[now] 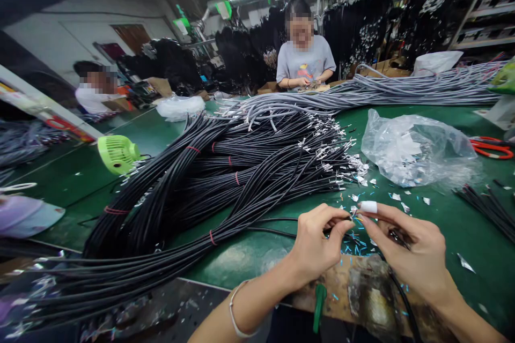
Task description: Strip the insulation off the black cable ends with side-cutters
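Observation:
My left hand (322, 238) is closed in a pinch on the end of a black cable (277, 220), whose length runs left toward the bundles. Facing it, my right hand (414, 244), with white tape on one finger, pinches the thin wires (358, 218) at that cable end. The fingertips of both hands nearly meet. A dark, shiny thing (398, 237) sits in the right palm, mostly hidden by the fingers. Below that hand, a black cord (406, 305) passes down over a worn board (338, 278). Blue and white scraps (358, 246) lie around the fingertips.
Black cable bundles (161, 193) with red ties fill the left and middle. Grey cables (382, 91) lie behind. To the right are a clear plastic bag (418, 150), orange-handled scissors (491, 147) and more black cables (486, 209). A green fan (116, 154) stands left; a co-worker (306, 61) sits opposite.

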### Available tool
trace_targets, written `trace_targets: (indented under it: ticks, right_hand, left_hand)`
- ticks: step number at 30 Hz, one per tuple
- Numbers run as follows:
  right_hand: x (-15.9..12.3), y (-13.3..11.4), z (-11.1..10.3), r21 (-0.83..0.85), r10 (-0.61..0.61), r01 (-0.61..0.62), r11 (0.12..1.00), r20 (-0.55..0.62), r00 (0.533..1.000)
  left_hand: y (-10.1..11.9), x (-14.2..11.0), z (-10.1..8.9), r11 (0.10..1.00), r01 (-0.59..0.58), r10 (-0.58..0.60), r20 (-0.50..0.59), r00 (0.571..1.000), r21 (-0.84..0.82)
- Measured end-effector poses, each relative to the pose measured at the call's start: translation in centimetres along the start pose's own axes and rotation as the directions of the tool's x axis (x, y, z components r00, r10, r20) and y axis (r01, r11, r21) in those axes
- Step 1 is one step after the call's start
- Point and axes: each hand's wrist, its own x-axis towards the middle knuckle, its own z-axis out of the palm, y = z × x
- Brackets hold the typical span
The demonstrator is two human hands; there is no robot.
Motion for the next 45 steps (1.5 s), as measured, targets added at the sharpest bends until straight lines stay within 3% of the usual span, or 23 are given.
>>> trace_targets:
  ticks: [3,6,10,12,17,20,24,37,45]
  right_hand:
    - [0.4,0.1,0.3,0.160,0.152,-0.161,0.974,0.064,0.986]
    - [0.9,0.2,0.5,0.365,0.306,-0.381,0.850,0.246,0.920]
    - [1.2,0.4,0.5,0.400,0.385,-0.521,0.754,0.373,0.844]
    - [1.4,0.3,0.3,0.326,0.374,-0.498,0.804,0.373,0.849]
    - [1.4,0.1,-0.1,0.112,0.174,-0.221,0.969,0.331,0.927]
    - [1.1,0.2,-0.1,0.006,0.077,-0.084,0.996,0.334,0.940]
    - [0.9,0.3,-0.2,-0.016,-0.025,0.033,0.999,0.349,0.937]
    - [0.9,0.2,0.1,-0.010,-0.138,0.148,0.989,0.303,0.943]
    - [1.1,0.3,0.1,0.043,-0.038,0.024,0.999,0.378,0.925]
  left_hand:
    - [-0.2,-0.1,0.2,0.994,0.067,-0.065,0.023,0.998,-0.091]
    - [-0.3,-0.2,0.1,0.989,0.031,-0.024,0.054,0.998,-0.141]
    - [-0.3,-0.3,0.0,0.951,0.077,-0.059,0.067,0.996,-0.301]
    - [-0.2,-0.3,-0.1,0.922,0.102,-0.091,0.048,0.995,-0.372]
    - [0.0,-0.2,-0.5,0.856,0.118,-0.130,0.011,0.991,-0.503]
    - [-0.1,-0.1,-0.7,0.826,0.180,-0.194,0.030,0.981,-0.535]
    - [-0.2,-0.2,-0.7,0.812,0.203,-0.225,0.027,0.974,-0.547]
    - [0.2,-0.3,-0.6,0.855,0.218,-0.230,0.032,0.973,-0.471]
    - [0.1,-0.4,-0.6,0.937,0.125,-0.150,-0.054,0.987,-0.327]
